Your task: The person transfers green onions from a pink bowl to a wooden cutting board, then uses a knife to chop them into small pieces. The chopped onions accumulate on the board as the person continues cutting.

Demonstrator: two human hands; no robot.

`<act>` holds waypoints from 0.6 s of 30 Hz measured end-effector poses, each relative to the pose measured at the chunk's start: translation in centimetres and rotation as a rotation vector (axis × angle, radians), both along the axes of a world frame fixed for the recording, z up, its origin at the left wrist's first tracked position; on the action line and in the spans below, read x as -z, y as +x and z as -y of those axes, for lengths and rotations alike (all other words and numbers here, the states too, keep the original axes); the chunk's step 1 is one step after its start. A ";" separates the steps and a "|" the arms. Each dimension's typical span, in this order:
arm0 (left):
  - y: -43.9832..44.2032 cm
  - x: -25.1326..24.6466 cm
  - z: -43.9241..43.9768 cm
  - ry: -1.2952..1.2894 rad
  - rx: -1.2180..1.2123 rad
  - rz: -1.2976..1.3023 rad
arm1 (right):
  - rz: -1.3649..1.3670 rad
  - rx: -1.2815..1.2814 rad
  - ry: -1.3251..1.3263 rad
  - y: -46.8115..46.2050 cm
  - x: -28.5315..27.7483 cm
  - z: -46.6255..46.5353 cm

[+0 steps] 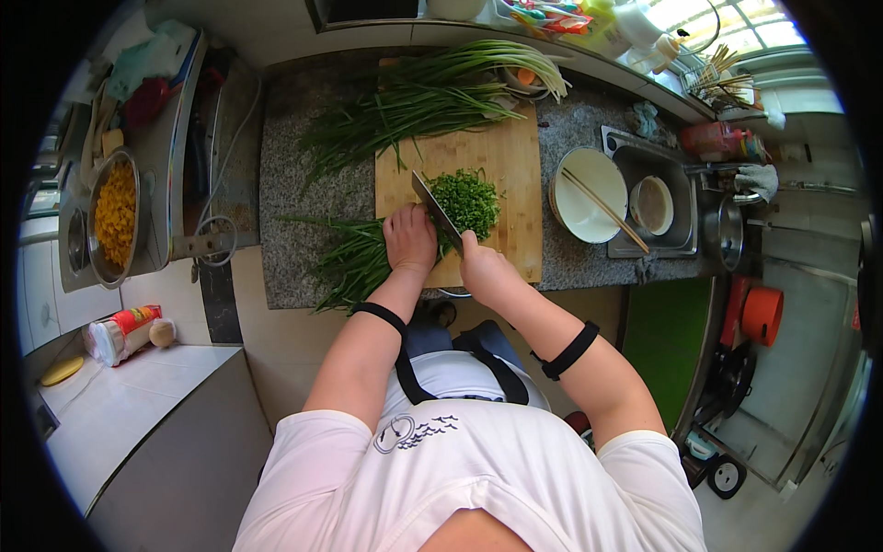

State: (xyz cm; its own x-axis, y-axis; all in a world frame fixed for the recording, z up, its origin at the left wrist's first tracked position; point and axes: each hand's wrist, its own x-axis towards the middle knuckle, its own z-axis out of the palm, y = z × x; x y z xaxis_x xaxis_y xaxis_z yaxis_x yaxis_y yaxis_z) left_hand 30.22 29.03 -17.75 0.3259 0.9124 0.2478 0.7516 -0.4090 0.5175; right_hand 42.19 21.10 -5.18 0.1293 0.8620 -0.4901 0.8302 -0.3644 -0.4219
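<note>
A wooden cutting board [521, 238] lies on the granite counter in front of me. My right hand [488, 269] grips the handle of a kitchen knife [437, 209], whose blade slants away to the left. Under my left hand [411, 238] a bunch of long green chives [355, 265] is pressed to the board, its leaves trailing off over the counter's left part. Finely chopped greens [465, 201] are heaped just right of the blade. Farther back, more uncut chives [441, 96] lie across the board's far end, their pale stalks pointing right.
To the right stand a large white bowl [586, 186] with chopsticks [607, 210] across it and a steel sink [679, 238] holding a smaller bowl [652, 205]. At far left sits a metal bowl of yellow food [116, 214]. A small bowl [528, 83] is partly hidden behind the chives.
</note>
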 end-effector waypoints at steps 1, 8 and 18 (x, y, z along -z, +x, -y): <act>0.0 0.0 0.0 0.012 0.003 0.000 | 0.012 -0.022 -0.013 -0.1 -0.2 -0.2; 0.0 -0.3 -0.1 -0.056 0.017 -0.083 | -0.008 0.049 -0.003 -1.4 3.8 -1.6; 0.0 1.2 0.0 -0.012 -0.029 -0.003 | -0.028 0.039 0.035 0.2 1.6 -0.2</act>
